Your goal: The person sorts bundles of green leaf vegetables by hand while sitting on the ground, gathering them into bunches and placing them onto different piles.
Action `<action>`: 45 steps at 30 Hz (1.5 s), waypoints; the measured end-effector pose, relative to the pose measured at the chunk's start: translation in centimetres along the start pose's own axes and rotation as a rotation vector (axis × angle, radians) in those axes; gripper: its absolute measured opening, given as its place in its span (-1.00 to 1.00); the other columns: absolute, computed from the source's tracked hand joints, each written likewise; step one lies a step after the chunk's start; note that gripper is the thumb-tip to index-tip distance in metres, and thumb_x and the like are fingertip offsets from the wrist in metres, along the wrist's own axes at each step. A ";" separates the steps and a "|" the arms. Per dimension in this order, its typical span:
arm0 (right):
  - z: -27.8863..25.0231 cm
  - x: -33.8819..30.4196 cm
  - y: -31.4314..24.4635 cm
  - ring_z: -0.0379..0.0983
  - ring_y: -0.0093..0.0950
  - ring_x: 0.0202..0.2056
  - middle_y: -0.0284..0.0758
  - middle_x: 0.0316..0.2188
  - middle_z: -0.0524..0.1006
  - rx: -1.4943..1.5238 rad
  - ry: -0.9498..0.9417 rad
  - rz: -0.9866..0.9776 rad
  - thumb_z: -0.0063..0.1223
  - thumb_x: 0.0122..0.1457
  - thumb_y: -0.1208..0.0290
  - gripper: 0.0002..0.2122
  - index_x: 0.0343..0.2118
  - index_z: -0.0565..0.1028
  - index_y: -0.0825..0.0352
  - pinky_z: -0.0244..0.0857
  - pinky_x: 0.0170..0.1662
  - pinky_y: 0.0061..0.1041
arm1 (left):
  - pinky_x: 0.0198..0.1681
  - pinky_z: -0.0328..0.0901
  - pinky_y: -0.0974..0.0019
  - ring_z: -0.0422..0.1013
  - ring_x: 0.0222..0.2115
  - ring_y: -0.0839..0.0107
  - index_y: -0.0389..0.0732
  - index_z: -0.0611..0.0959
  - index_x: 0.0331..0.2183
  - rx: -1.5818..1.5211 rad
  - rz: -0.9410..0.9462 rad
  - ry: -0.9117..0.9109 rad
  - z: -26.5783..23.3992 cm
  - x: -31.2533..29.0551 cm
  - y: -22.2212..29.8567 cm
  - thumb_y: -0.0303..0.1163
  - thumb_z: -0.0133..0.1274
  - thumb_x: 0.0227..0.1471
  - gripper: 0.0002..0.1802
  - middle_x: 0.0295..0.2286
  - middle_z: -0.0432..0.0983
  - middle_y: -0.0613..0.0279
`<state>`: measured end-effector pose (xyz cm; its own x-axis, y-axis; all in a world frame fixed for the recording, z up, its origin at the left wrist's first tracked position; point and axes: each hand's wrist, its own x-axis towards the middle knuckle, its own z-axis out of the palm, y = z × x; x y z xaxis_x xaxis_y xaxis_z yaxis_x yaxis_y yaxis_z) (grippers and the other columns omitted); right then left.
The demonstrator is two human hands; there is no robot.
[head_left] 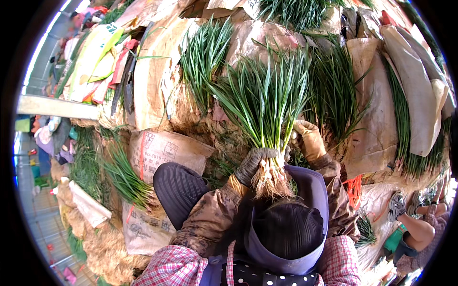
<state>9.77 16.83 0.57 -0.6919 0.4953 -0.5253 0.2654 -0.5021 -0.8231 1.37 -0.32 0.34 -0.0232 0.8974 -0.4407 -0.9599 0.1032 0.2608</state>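
Note:
Upright in front of me stands a bunch of scallion-like plants (269, 102), with long dark green leaves, small pale bulbs and a tangle of roots hanging below. My left hand (257, 164), in a grey glove, is closed around the lower stems just above the bulbs. At the right side of the same stems is my right hand (307, 138), in a tan glove. Its fingers are curled in against the stems, and what lies between them is partly hidden. Beyond the held bunch lie similar loose bunches on the left (205, 62) and right (336, 90).
Brown paper-like sacks (160, 81) lie among the plants, with a printed sack (167, 155) by my knee. Another bunch (126, 174) rests at left. A pale beam (57, 107) crosses the left side. A person's leg (420, 229) shows at lower right, near a red net (352, 190).

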 end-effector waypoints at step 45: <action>1.4 -4.5 -2.2 0.43 -0.53 -0.53 -0.28 -0.50 0.49 -0.026 -0.116 -0.261 -0.05 0.07 0.18 -0.66 -0.30 0.38 0.42 0.36 -0.46 -0.55 | -0.27 0.32 0.16 0.39 -0.38 0.24 -0.33 0.37 -0.18 -0.149 0.045 -0.312 3.2 -4.3 -0.3 -0.35 0.01 -0.18 -0.54 -0.38 0.41 0.08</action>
<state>11.33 14.74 5.07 -0.8109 0.5204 -0.2678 0.0841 -0.3492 -0.9333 2.68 -2.84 4.85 -0.0023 0.9899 -0.1420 -0.9907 0.0171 0.1352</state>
